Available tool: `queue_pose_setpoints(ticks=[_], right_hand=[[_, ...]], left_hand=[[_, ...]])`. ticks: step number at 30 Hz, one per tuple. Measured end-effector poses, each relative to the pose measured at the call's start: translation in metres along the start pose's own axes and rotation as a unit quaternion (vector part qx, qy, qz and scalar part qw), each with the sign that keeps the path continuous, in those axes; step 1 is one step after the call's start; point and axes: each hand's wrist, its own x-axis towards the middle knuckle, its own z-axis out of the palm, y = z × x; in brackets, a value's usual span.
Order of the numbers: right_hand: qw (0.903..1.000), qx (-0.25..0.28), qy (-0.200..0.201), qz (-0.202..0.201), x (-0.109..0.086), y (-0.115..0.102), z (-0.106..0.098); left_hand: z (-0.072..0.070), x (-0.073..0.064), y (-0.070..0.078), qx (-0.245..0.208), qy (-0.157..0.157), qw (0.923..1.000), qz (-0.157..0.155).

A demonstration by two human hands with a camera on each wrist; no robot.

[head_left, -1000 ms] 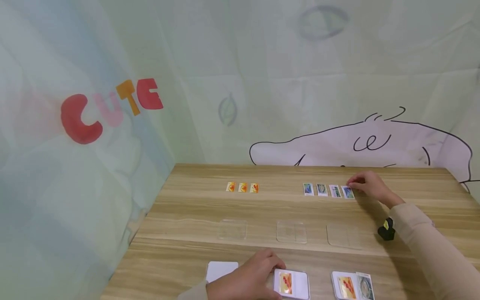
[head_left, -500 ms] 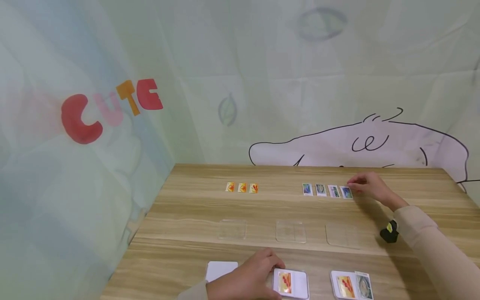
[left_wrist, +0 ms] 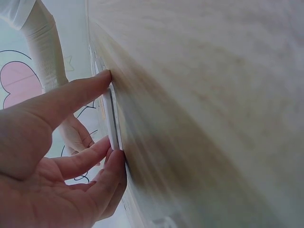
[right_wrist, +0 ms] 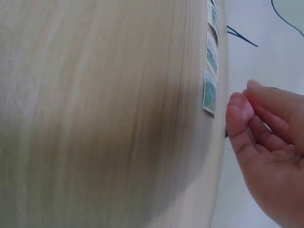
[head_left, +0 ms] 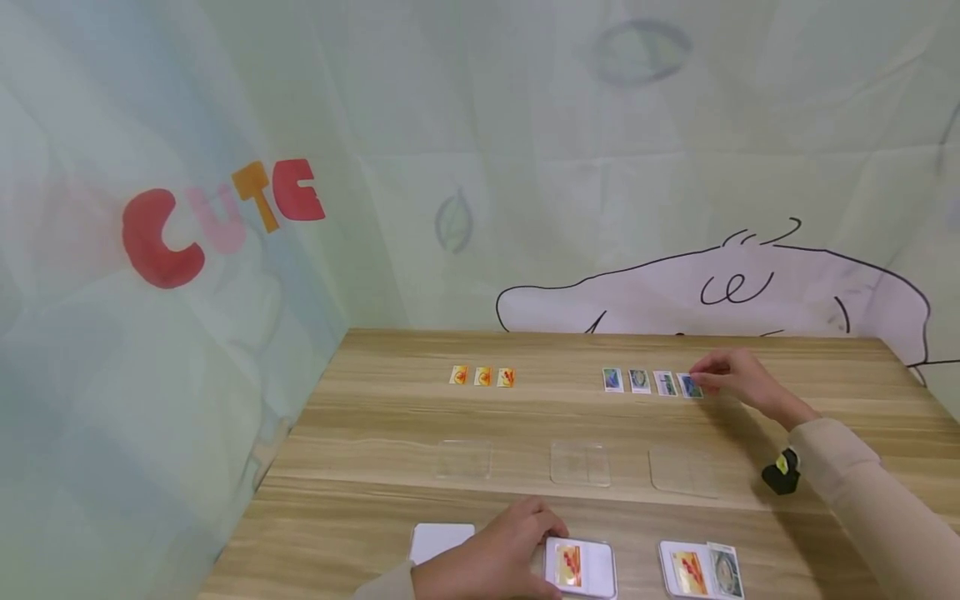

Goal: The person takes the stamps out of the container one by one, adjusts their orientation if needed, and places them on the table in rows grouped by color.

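My left hand (head_left: 495, 554) holds a flat white case with a clear rim (head_left: 600, 569) by its edges; the left wrist view shows thumb and fingers at opposite ends of the case (left_wrist: 112, 118). An orange-red stamp (head_left: 568, 567) lies on its left half. My right hand (head_left: 738, 383) hovers at the rightmost blue-green stamp (head_left: 688, 386) of the back row. In the right wrist view its fingers are loosely curled near the thumb, nothing between them, apart from that stamp (right_wrist: 209, 94). Left of it lie several similar stamps (head_left: 640, 382).
Three orange-yellow stamps (head_left: 483, 377) lie at the back left. Three clear plates (head_left: 581, 464) cross the table's middle. Another white case (head_left: 441, 540) is partly behind my left hand. On the right, a case (head_left: 686, 570) bears an orange stamp and a grey-green one (head_left: 726, 572).
My right hand has shifted slightly left and nearer, and its fingertips now overlap the rightmost stamp's edge in the head view. My left hand stays at the case.
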Motion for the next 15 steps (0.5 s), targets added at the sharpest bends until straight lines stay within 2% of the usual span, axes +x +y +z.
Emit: queue_pose_setpoints(ticks=[6,15], right_hand=[[1.0,0.004,-0.007,0.0,-0.002,-0.004,0.003],[0.9996,0.012,-0.021,-0.013,-0.004,-0.015,0.007]], left_hand=[[0.001,0.001,0.0,-0.005,-0.003,1.0,-0.008],[0.0,0.0,0.0,-0.003,0.003,1.0,-0.002]])
